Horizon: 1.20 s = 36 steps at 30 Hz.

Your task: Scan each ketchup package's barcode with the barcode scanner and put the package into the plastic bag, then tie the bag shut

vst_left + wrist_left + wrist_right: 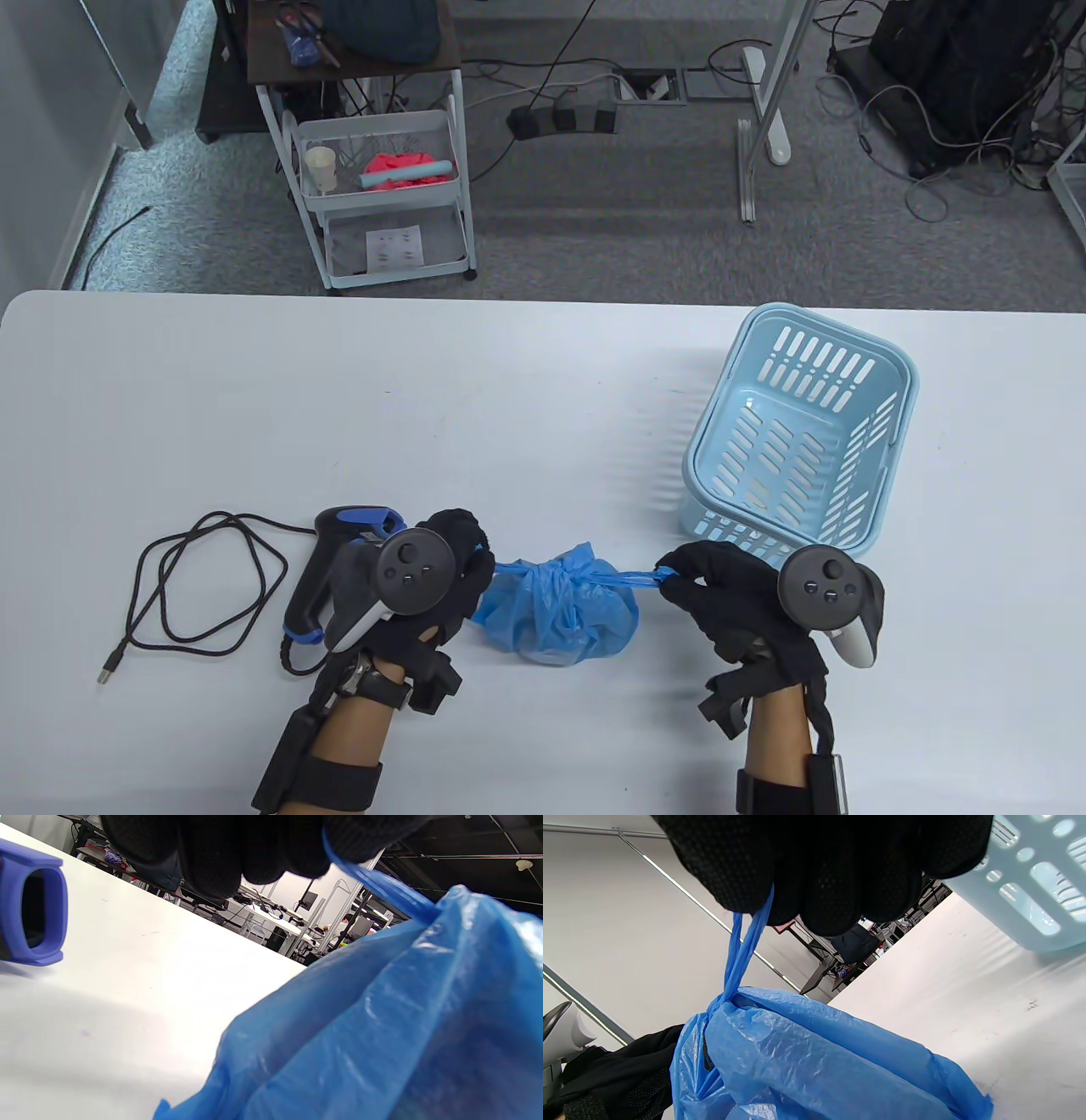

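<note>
A: Where's the thin blue plastic bag (560,615)?

B: On the white bench (424,407), between your hands. Left hand (433,586) and right hand (730,594) each pinch a soft, slippery, stretchy handle; grip near the knot.

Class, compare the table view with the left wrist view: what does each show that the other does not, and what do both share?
Only the table view shows the right hand pinching one bag handle, the basket and the scanner's cable. Only the left wrist view shows the scanner's blue front opening close up. Both show the left hand gripping the other handle of the blue bag on the table.
</note>
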Tool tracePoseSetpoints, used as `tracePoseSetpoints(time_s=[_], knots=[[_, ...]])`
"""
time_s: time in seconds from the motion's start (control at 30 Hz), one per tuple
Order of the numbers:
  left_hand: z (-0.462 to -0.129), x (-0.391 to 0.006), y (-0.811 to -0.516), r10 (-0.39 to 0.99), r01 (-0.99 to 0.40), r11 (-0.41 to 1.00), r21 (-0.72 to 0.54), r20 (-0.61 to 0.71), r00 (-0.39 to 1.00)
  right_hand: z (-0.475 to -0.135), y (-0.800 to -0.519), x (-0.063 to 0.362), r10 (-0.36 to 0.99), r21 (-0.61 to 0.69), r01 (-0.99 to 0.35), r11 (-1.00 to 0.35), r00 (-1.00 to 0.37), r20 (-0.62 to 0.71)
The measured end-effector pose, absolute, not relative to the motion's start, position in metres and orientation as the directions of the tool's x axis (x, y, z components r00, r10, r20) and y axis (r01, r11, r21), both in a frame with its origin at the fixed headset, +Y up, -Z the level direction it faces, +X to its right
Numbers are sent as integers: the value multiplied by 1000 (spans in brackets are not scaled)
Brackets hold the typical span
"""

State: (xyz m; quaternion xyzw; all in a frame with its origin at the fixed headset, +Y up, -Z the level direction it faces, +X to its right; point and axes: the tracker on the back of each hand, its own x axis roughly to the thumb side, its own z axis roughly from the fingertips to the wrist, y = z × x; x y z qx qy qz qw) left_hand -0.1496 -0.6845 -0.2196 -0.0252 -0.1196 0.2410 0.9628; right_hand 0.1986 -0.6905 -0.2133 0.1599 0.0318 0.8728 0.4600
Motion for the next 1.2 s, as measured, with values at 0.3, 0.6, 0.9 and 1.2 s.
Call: tracePoseSetpoints(time_s=[0.3, 0.6, 0.9, 1.2], knots=[[-220, -152, -685, 488, -476, 873, -109, 228, 842, -213, -692, 201, 812, 195, -792, -579, -536, 231], [-215, -159, -675, 476, -471, 878, -86, 259, 841, -214, -696, 197, 786, 202, -761, -617, -582, 208], [-188, -171, -672, 131, -148, 989, 30, 324, 937, -215, -699, 197, 780, 201, -754, -626, -598, 184], [-176, -186, -711, 20, 0, 998, -69, 298, 954, -212, -701, 199, 768, 187, -745, -640, -618, 167]])
